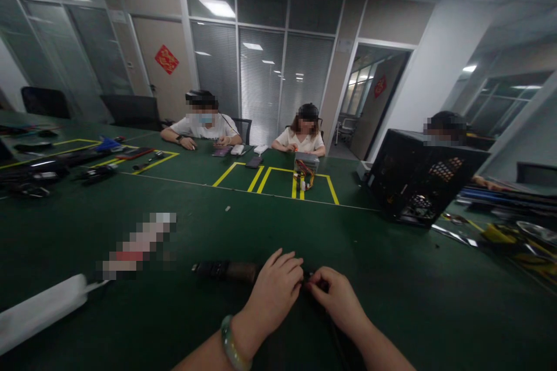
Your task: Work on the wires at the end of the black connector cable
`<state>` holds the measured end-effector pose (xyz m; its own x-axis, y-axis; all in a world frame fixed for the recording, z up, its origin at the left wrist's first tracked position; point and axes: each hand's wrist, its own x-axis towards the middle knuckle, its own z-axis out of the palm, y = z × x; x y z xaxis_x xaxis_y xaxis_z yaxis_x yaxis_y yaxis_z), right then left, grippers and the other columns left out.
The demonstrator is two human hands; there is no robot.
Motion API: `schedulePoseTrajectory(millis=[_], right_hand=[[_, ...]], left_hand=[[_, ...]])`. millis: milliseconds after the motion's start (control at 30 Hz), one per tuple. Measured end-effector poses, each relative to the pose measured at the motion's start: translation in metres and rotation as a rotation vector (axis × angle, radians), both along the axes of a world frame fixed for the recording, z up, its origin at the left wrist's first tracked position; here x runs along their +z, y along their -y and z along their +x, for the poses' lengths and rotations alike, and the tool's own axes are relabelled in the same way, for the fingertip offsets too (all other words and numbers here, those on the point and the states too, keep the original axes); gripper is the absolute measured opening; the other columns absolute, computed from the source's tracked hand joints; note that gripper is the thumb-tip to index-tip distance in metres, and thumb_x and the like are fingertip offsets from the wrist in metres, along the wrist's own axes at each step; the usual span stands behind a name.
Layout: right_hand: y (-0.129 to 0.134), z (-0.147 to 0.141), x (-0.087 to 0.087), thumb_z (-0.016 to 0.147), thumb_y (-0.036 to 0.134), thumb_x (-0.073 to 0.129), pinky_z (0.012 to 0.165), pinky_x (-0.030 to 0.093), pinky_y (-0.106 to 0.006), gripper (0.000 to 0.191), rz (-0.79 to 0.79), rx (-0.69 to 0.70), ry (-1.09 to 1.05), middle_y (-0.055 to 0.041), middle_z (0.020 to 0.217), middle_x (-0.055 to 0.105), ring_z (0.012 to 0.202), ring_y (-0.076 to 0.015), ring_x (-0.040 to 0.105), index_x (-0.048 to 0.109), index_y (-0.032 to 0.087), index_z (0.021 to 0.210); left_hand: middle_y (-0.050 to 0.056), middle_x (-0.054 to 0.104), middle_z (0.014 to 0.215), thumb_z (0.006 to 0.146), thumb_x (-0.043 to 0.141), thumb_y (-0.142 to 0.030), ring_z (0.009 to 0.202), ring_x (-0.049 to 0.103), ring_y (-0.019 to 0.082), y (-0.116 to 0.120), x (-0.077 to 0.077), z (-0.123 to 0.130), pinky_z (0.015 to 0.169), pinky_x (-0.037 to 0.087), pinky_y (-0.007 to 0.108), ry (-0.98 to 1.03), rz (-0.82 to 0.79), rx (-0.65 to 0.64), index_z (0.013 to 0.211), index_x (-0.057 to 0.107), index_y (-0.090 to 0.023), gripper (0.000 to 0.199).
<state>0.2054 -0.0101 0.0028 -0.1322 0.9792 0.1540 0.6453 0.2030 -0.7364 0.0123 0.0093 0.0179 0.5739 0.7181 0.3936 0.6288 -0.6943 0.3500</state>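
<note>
A dark cylindrical power tool [241,271] lies sideways on the green table in front of me, its small metallic tip pointing left. My left hand [278,278] is laid over its right part, fingers curled around the body. Close beside it, my right hand [333,295] pinches at the tool's right end, thumb against the forefinger. What it pinches is mostly hidden; it looks like the dark cord [337,339], which runs down below that hand in dim light. A green bangle [234,343] circles my left wrist.
A white power strip [43,313] is at the left, beside a blurred-out item [139,246]. At the right stands a black computer case [429,177]. A power supply with wires [307,165] sits across the table, where people work. Tools [52,171] lie far left.
</note>
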Motion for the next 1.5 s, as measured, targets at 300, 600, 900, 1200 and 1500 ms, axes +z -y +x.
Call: schedulePoseTrajectory(millis=[300, 600, 900, 1200, 1500], right_hand=[[-0.0009, 0.0015, -0.0021, 0.083, 0.022, 0.062, 0.065, 0.042, -0.023, 0.008, -0.018, 0.001, -0.015, 0.0005, 0.079, 0.064, 0.072, -0.015, 0.06, 0.065, 0.02, 0.076], [0.0002, 0.0023, -0.0012, 0.082, 0.021, 0.062, 0.065, 0.043, -0.023, 0.007, -0.025, 0.007, -0.022, 0.0001, 0.079, 0.064, 0.073, -0.0153, 0.06, 0.065, 0.02, 0.076], [0.0001, 0.0017, -0.0012, 0.083, 0.022, 0.061, 0.066, 0.043, -0.024, 0.008, -0.029, 0.016, -0.013, 0.0006, 0.08, 0.064, 0.073, -0.015, 0.06, 0.065, 0.02, 0.077], [-0.0017, 0.0022, -0.0056, 0.083, 0.024, 0.062, 0.067, 0.043, -0.024, 0.008, -0.03, -0.002, 0.005, 0.0, 0.079, 0.065, 0.073, -0.0158, 0.059, 0.066, 0.02, 0.077], [-0.0003, 0.0022, -0.0012, 0.083, 0.021, 0.063, 0.068, 0.043, -0.024, 0.008, -0.026, 0.015, -0.032, 0.0008, 0.08, 0.065, 0.074, -0.0153, 0.061, 0.066, 0.02, 0.076]], left_hand=[[-0.001, 0.063, 0.112, 0.085, 0.06, -0.016, 0.107, 0.055, 0.019, -0.0009, -0.0005, -0.0037, 0.104, 0.035, 0.041, -0.017, -0.044, 0.027, 0.092, 0.059, -0.023, 0.01], [0.001, 0.062, 0.097, 0.086, 0.059, -0.02, 0.092, 0.056, 0.019, 0.0008, 0.0039, -0.0037, 0.084, 0.04, 0.034, -0.054, -0.073, 0.061, 0.098, 0.057, -0.022, 0.012], [0.0, 0.062, 0.097, 0.086, 0.056, -0.016, 0.093, 0.055, 0.019, 0.0008, 0.0061, -0.0047, 0.082, 0.039, 0.033, -0.073, -0.061, 0.022, 0.095, 0.058, -0.023, 0.011], [0.001, 0.062, 0.099, 0.088, 0.058, -0.021, 0.094, 0.055, 0.019, 0.0, 0.0024, -0.0045, 0.084, 0.039, 0.033, -0.07, -0.052, 0.027, 0.095, 0.058, -0.022, 0.007], [0.0, 0.062, 0.097, 0.087, 0.058, -0.021, 0.093, 0.055, 0.019, 0.0006, 0.0045, -0.0042, 0.083, 0.039, 0.032, -0.07, -0.046, 0.032, 0.096, 0.058, -0.023, 0.009]])
